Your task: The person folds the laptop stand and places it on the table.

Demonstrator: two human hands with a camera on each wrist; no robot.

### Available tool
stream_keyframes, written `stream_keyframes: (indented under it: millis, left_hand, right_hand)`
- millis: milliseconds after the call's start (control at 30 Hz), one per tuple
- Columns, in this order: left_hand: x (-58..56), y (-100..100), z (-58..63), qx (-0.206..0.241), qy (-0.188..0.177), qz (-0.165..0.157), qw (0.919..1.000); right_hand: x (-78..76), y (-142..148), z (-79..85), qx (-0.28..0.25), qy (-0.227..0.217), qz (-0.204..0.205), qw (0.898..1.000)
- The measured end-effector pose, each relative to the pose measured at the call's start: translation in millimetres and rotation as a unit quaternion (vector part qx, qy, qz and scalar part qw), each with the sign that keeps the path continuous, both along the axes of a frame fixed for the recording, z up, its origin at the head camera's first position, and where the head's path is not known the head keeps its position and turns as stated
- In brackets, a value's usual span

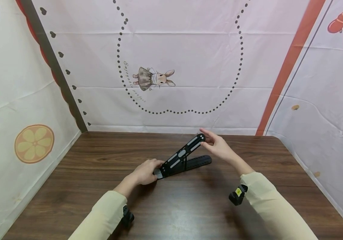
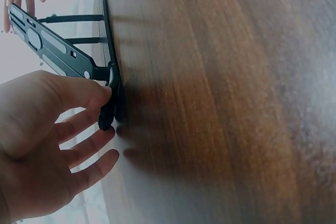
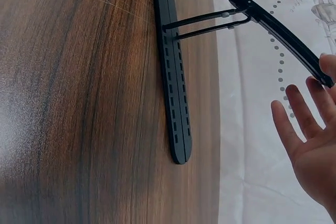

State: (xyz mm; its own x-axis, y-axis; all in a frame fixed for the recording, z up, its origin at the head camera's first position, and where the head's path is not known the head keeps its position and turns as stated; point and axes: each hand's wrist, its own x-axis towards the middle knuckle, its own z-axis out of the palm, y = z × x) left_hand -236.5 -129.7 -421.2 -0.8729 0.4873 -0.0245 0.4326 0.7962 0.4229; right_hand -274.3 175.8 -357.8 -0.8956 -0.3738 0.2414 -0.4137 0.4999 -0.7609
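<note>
Folding stand, one: black, smooth, hinged, set on the table in an open wedge; raised panel with pale inlays, slotted round-ended base, thin rods between. Left hand: thumb and fingers pinching the hinge end. Right hand: fingers spread, thumb and fingertips lightly holding the raised tip. Table: wood-grained, brown, softly glossy. Surround: creased white cloth, printed rabbit, orange slice.

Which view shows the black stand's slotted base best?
Right wrist: the slotted base shows both slot rows and its rounded end clearly. Head shows it small, partly behind the upper bar; left wrist only nearly edge-on.
</note>
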Motion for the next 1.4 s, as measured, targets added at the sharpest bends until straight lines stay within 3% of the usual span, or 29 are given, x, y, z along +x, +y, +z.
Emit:
stream_keyframes:
  millis: [233, 533, 767, 933, 1400]
  left_hand:
    - [1.8, 0, 1.7, 0.0, -0.003, 0.009, 1.0]
    - [5.6, 1, 1.0, -0.017, 0.015, 0.033, 0.9992]
    - [7.6, 2, -1.0, -0.057, 0.05, 0.079, 0.994]
    - [6.6, 2, -2.7, -0.06, 0.053, 0.11, 0.9907]
    - [1.7, -3, -4.3, -0.047, 0.05, 0.108, 0.9918]
  right_hand:
    - [20.8, -8, 23.4, 0.004, -0.021, -0.006, 1.0]
    - [24.9, -10, 26.9, 0.005, -0.025, -0.019, 0.999]
    - [25.3, -10, 26.9, 0.011, -0.026, -0.019, 0.999]
    - [25.2, -10, 26.5, 0.012, -0.026, -0.022, 0.999]
    - [27.5, -14, 28.0, 0.013, -0.022, -0.032, 0.999]
